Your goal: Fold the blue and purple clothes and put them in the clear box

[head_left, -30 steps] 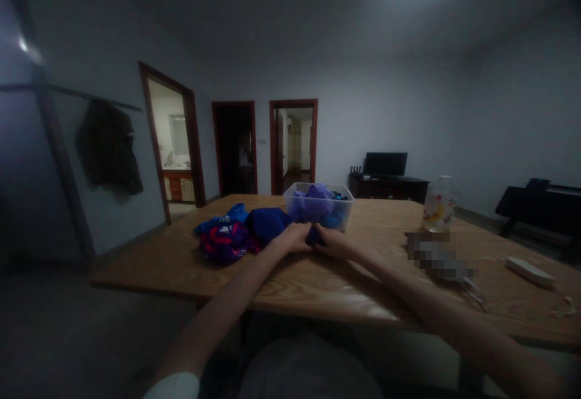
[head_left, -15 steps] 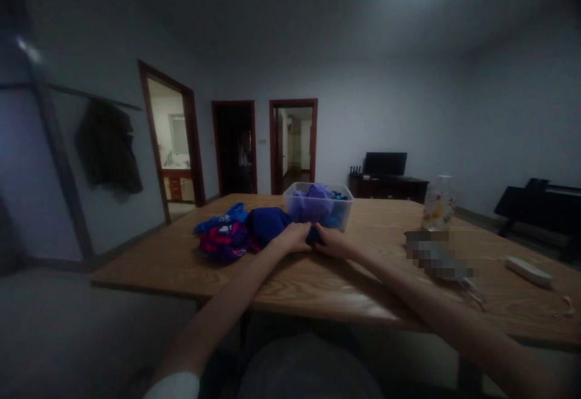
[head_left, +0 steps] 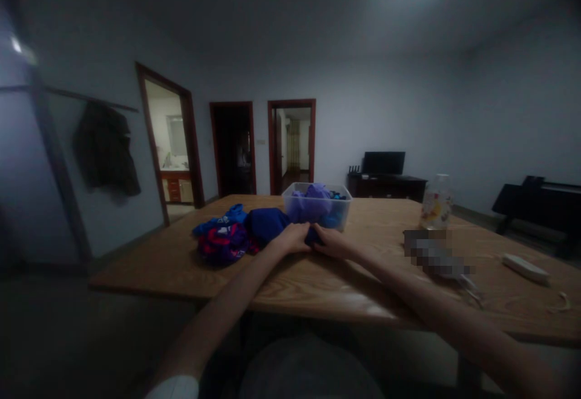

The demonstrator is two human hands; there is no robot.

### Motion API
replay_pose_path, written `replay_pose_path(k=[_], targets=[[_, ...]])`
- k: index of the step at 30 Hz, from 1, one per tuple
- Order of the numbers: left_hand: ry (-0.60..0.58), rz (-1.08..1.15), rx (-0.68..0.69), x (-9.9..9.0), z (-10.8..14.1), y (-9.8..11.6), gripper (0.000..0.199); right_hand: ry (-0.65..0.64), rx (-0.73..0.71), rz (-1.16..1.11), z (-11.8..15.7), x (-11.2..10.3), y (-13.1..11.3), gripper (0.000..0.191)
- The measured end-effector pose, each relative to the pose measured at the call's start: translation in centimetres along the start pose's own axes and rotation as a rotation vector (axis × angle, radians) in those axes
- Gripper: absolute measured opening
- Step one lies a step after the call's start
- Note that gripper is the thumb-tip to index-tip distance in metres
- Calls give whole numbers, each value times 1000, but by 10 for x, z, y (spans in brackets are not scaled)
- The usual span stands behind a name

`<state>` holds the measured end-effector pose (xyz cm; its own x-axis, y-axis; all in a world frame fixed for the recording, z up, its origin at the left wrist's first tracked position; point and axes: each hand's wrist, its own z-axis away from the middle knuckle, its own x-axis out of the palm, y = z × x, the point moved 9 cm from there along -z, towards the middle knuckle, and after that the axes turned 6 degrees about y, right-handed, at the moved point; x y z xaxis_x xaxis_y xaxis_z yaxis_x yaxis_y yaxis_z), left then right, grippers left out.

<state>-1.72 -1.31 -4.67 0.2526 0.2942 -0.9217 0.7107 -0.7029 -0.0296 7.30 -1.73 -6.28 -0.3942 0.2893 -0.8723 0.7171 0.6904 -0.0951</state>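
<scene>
Both hands rest close together near the middle of the wooden table (head_left: 290, 287). My left hand (head_left: 295, 238) and my right hand (head_left: 332, 242) are closed on a small dark blue cloth (head_left: 312, 235) between them. Just behind them stands a clear plastic box (head_left: 341, 210) with purple cloth (head_left: 313, 200) and darker blue pieces inside. To the left of my left hand lies a larger dark blue cloth (head_left: 267, 224). Beside it is a crumpled pink and purple cloth (head_left: 222, 243), with a bright blue cloth (head_left: 235, 212) behind it.
On the right of the table stand a clear patterned jar (head_left: 437, 205), a blurred-out grey object (head_left: 433, 257) and a long white object (head_left: 525, 268) with a cord. Farther back are a cabinet (head_left: 390, 188) with a screen (head_left: 384, 163), doorways, and a hanging dark garment (head_left: 106, 148).
The whole view has shifted very slightly. Both hands keep the same pose on the dark blue cloth, and nothing else has visibly moved.
</scene>
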Motion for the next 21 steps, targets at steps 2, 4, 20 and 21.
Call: replay_pose_path(k=[2,4,20,21], targets=[[-2,-3,1,0,0,0,57,1,8,5,0,0,0,57],[-3,-8,-4,0,0,0,56,-5,12,12,0,0,0,57],[-18,6,-24,-2,1,1,56,-31,23,29,0,-2,-3,59],[-16,6,-24,-2,1,1,56,-28,27,29,0,-2,-2,59]])
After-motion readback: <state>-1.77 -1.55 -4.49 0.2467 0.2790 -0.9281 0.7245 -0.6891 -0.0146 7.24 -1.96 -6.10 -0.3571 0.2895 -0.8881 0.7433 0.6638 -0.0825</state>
